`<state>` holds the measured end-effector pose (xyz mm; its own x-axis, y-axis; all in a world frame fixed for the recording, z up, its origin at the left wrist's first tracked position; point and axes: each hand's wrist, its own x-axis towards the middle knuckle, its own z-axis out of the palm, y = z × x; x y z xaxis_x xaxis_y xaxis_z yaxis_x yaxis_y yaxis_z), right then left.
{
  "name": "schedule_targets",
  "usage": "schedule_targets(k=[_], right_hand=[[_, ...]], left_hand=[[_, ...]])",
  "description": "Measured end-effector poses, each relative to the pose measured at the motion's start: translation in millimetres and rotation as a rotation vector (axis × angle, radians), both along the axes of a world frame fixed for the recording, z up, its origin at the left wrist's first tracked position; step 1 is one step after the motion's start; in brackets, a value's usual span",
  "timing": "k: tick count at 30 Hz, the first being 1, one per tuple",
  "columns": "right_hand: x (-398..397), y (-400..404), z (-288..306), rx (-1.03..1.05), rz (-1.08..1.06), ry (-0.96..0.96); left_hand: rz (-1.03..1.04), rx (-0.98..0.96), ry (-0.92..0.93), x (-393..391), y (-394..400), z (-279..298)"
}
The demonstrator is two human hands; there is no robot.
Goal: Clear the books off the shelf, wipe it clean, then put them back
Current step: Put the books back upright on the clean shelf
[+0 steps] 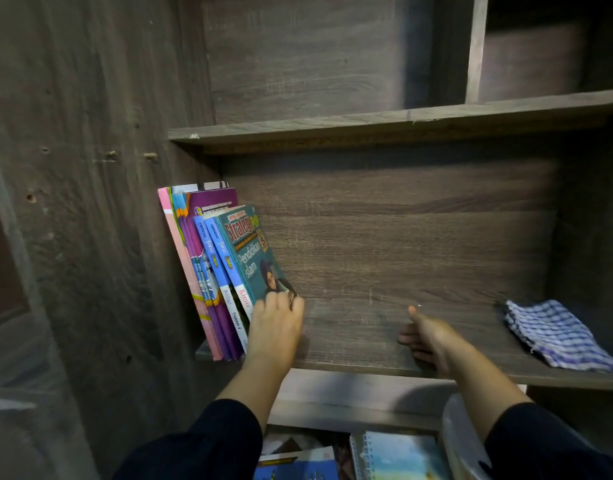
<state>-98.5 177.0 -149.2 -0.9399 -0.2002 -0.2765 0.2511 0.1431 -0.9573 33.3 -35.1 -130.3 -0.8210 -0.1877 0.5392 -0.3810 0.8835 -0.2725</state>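
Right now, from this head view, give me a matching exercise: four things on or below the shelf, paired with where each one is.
Things:
1. checked cloth
2. teal book
3. right hand
4. spiral notebook

Places:
A. below the shelf
B. shelf's right end
C. leaning at the left, left hand on it
D. mid-shelf, on the board

Pairs: 1-B, 2-C, 3-D, 4-A

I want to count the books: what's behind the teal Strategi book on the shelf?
Behind the teal book, two blue-spined books, purple ones and a pink one lean left. Their covers are hidden, so the count is uncertain.
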Motion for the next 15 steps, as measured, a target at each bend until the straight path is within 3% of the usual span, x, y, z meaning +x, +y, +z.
schedule_targets(k=[2, 6, 9, 12, 15], right_hand=[[-1, 0, 1, 0.032, 0.006, 0.0], [-5, -8, -3, 0.208, 0.017, 0.159], [-7, -15, -8, 0.451, 0.124, 0.363], [3, -23, -9, 0.643, 0.267, 0.414], [14, -33, -6, 0.83, 0.258, 0.484]], left_hand=[[-0.009, -0.138, -0.193, -16, -3, -9], [0.175, -0.175, -0.465, -37, -17, -23], [0.215, -0.2, -0.515, -41, -18, -24], [0.233, -0.207, -0.525, -39, -17, -23], [0.238, -0.222, -0.531, -35, -17, -23]])
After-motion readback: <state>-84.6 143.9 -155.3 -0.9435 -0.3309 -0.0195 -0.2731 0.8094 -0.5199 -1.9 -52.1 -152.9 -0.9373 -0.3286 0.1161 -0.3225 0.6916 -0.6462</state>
